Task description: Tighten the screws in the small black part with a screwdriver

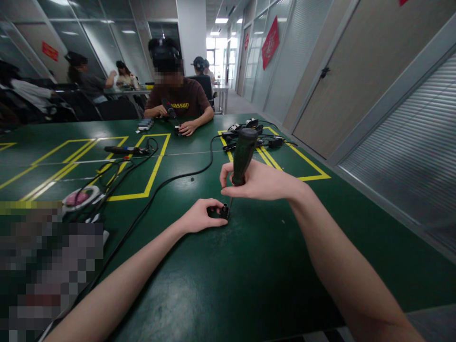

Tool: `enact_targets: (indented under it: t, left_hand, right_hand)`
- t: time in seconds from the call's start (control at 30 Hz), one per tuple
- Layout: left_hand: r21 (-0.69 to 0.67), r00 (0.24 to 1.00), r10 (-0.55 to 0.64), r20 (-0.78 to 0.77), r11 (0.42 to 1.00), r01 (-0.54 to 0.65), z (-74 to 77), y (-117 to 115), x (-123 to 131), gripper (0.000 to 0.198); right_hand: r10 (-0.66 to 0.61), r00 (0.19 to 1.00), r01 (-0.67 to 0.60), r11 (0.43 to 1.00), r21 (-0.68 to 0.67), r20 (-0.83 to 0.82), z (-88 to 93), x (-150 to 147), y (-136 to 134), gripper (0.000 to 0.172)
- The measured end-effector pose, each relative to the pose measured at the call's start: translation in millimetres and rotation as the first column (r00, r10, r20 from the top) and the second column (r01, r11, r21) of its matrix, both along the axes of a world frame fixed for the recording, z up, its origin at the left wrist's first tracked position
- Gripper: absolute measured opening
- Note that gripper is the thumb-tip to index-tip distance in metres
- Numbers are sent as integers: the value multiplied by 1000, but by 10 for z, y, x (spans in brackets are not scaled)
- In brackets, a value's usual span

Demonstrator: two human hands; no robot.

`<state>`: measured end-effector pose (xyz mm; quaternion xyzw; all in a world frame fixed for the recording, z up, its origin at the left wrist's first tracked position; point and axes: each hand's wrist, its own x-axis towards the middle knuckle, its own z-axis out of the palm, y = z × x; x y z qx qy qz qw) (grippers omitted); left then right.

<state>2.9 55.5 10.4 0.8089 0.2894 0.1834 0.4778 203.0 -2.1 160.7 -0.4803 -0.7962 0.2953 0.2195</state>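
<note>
My right hand (261, 183) is closed around the lower part of a screwdriver (244, 154) with a thick dark handle. The tool stands nearly upright, and its thin shaft points down towards a small black part (224, 211). Whether the tip touches that part I cannot make out. Thumb and fingers of my left hand (199, 216) pinch the black part from the left and keep it on the green table (221, 275). Part of it is hidden behind the fingers.
Across the table a person (178, 99) holds a dark power tool (169, 109) over a small item. Black cables and adapters (249, 135) lie at the back right. Another corded tool (124, 150) and a white roll (81, 195) are at left. A black cord (167, 183) crosses the table.
</note>
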Motion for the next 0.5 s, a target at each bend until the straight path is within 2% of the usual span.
enact_targets:
  t: [0.13,0.5]
  left_hand:
    - [-4,1000,-1,6,1000,1,-11,1,0,34]
    - [-12,1000,1,12,1000,-1,-21,6,6,35]
  right_hand:
    - [11,1000,-11,1000,8,-3,-12,7,0,5]
    - [-1,1000,1,1000,-24,-8,0,10,-6,17]
